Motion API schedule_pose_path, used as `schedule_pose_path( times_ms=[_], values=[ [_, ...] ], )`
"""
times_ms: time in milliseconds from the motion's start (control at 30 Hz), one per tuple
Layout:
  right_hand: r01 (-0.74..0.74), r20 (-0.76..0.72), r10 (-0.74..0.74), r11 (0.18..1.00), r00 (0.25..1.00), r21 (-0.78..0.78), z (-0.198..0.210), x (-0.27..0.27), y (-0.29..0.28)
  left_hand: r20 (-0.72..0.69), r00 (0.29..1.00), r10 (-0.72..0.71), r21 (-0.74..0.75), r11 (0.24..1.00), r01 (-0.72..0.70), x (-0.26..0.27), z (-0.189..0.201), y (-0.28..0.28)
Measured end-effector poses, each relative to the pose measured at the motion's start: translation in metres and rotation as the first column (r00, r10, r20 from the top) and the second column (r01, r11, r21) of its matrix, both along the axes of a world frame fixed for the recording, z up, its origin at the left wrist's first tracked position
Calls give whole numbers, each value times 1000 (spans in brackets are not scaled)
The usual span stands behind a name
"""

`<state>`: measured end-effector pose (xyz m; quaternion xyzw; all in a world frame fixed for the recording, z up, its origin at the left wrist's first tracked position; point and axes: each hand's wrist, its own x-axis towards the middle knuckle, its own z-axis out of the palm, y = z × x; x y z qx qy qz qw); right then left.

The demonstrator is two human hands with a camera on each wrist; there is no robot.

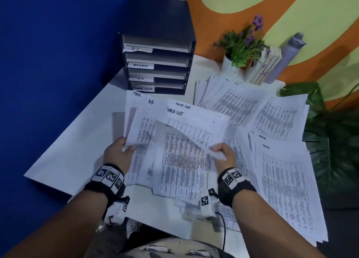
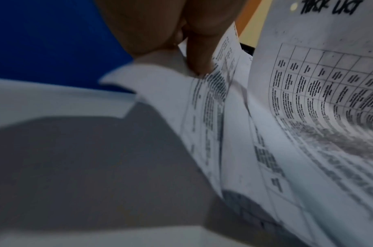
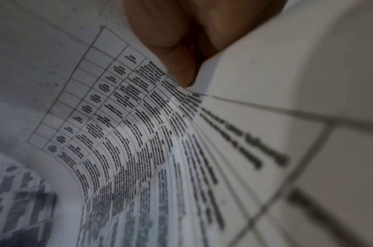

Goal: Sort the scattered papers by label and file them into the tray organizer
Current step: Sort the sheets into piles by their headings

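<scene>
The tray organizer (image 1: 158,49) stands at the far left corner of the white bench (image 1: 77,145), against the blue wall (image 1: 48,63). It is black with four stacked slots, and their paper tags read from top to bottom IT, ADMIN, H.R and TASK LIST.

Just in front of it, toward the near edge, the left hand (image 1: 118,152) grips the left edge of a fanned bundle of printed sheets (image 1: 147,141), thumb on top and fingers curled underneath; in the left wrist view one finger (image 2: 199,55) presses into the papers' margin. The bundle is lifted off the bench, and a sheet marked H.R. shows at its far end.

The right hand (image 1: 225,154) pinches the near right corner of a sheet headed TASK LIST (image 1: 196,125), which curls upward between the two hands; a second sheet with the same heading lies just behind it. In the right wrist view the fingers (image 3: 160,30) close on that sheet's edge beside its printed grid. Both wrists wear black bands with square markers.

More loose papers (image 1: 233,98) fan across the middle and right of the bench, and a pile marked ADMIN (image 1: 285,180) runs along the right edge to the near right corner.

At the far right edge stand a potted plant (image 1: 242,45) with purple flowers, a pale slatted holder (image 1: 264,67) and a grey bottle (image 1: 287,55).
</scene>
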<state>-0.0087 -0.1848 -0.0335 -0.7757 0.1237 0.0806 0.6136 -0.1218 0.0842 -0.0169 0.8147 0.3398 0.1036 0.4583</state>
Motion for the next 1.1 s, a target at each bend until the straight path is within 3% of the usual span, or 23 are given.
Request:
schedule_pose_path(
  times_ms=[100,300,400,433,500,567,667,733,767,900,1000,1100],
  values=[
    [34,75,-11,948,997,-318,7,4,-23,40,999,31,108,994,-35,8,5,-3],
    [22,85,17,900,996,-436,20,19,-60,200,974,106,215,965,-149,27,48,-12],
    [69,153,61,693,986,-718,32,22,-54,254,955,155,121,974,-191,34,70,-20],
    [49,187,121,703,975,-710,35,23,-50,265,949,171,81,977,-199,37,74,-22],
    [-132,181,249,862,951,-490,41,23,-40,249,947,203,-5,978,-208,41,77,-25],
    [-307,116,320,945,940,-116,49,18,-27,248,953,175,-57,985,-166,45,76,-35],
    [-266,9,279,906,960,329,58,16,-12,228,973,39,-112,994,-13,48,70,-54],
    [-185,-34,225,869,974,459,58,15,-10,175,984,-35,-132,990,58,49,59,-63],
    [-161,-51,205,881,977,445,59,14,-12,134,989,-67,-143,986,86,49,52,-66],
    [-132,-20,133,990,991,41,40,11,-27,-34,995,-98,-181,979,90,48,24,-71],
    [-72,-8,72,974,997,-213,19,11,-47,-109,994,-22,-40,999,18,50,19,-66],
    [-114,-76,93,932,993,-345,2,6,-64,-98,992,84,45,996,-80,55,25,-59]
  ],
)
